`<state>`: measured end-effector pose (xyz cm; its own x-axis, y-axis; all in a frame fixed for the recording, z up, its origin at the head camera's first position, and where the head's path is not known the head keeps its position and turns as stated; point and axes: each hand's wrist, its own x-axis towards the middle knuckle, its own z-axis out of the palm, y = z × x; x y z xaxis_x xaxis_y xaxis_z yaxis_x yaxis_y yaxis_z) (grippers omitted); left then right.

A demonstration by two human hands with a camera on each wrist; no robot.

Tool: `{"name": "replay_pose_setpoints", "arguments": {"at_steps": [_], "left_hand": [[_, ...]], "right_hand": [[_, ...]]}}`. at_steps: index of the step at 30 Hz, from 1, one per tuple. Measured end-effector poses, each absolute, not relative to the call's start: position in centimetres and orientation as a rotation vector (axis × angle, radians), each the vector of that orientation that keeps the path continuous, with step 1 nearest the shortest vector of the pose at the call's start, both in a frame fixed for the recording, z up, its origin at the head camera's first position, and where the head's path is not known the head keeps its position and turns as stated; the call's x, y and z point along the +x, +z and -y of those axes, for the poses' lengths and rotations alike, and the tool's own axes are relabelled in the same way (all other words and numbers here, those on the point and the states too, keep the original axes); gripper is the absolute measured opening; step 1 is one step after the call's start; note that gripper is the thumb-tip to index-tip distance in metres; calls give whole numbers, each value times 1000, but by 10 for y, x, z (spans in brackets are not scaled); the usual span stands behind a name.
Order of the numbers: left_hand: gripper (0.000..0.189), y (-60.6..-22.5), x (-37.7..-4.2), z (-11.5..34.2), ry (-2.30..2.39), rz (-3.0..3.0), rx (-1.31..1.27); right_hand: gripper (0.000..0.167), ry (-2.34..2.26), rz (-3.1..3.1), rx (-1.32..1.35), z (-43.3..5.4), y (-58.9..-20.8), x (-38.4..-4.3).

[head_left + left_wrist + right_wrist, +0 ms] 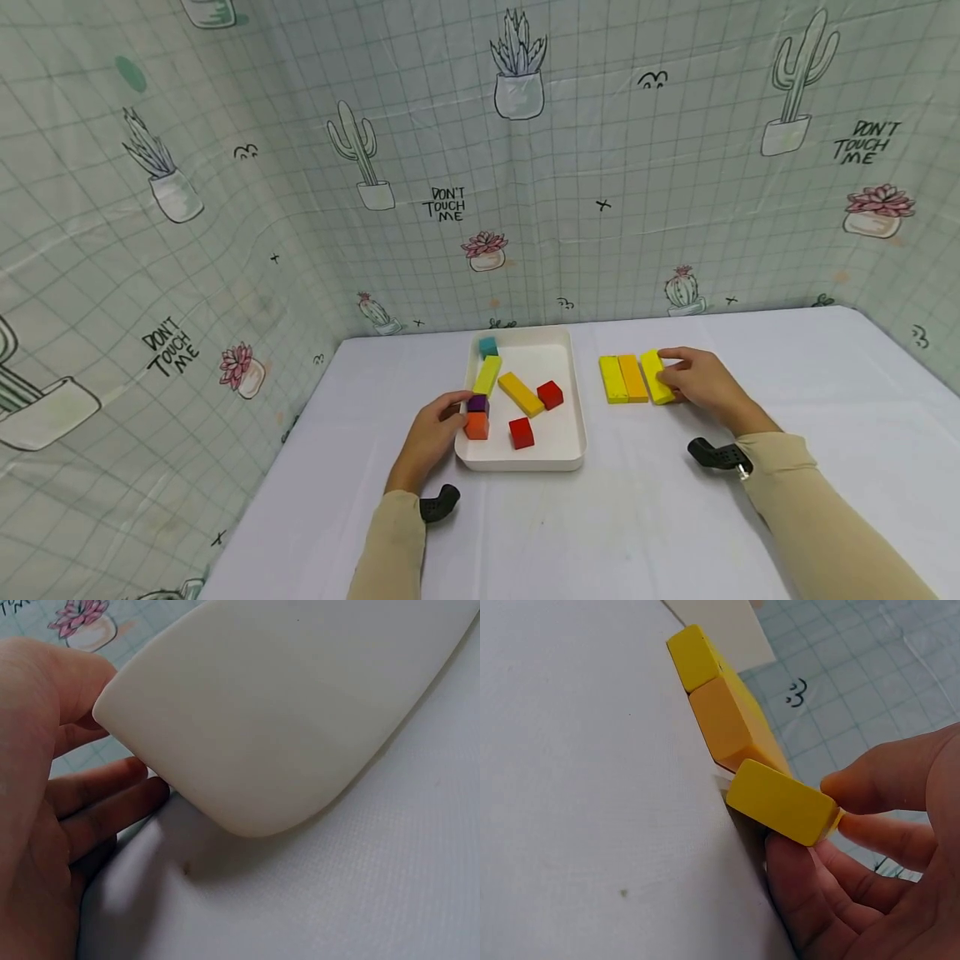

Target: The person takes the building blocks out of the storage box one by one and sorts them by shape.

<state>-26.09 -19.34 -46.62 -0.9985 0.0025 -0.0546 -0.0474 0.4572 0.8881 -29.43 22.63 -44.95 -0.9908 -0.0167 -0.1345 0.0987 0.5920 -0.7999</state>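
Observation:
In the head view, my right hand (707,382) pinches a yellow wooden block (657,377) to the right of the tray. The block is slightly angled, close beside an orange-yellow block (633,378) that lies flush against another yellow block (613,380). The right wrist view shows the held block (780,802) tilted, with a shadow under it. My left hand (429,433) grips the left rim of a white tray (525,463), near a purple cube (477,403) and an orange cube (477,426). Thumb and fingers straddle the tray wall (262,720) in the left wrist view.
Inside the tray are also a teal cube (488,346), a yellow-green block (487,375), a yellow block (521,394) and two red cubes, one red cube (550,395) by the right wall. A white-covered table (600,533) meets a cactus-print cloth (600,167) behind.

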Motion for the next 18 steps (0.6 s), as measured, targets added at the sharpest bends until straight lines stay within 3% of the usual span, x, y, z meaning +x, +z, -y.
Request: {"name": "replay_pose_setpoints", "arguments": {"at_steps": [18], "left_hand": [[37, -467, -260, 193, 1595, -2665, -9]], "right_hand": [[52, -1246, -2787, 142, -218, -448, -289]]}}
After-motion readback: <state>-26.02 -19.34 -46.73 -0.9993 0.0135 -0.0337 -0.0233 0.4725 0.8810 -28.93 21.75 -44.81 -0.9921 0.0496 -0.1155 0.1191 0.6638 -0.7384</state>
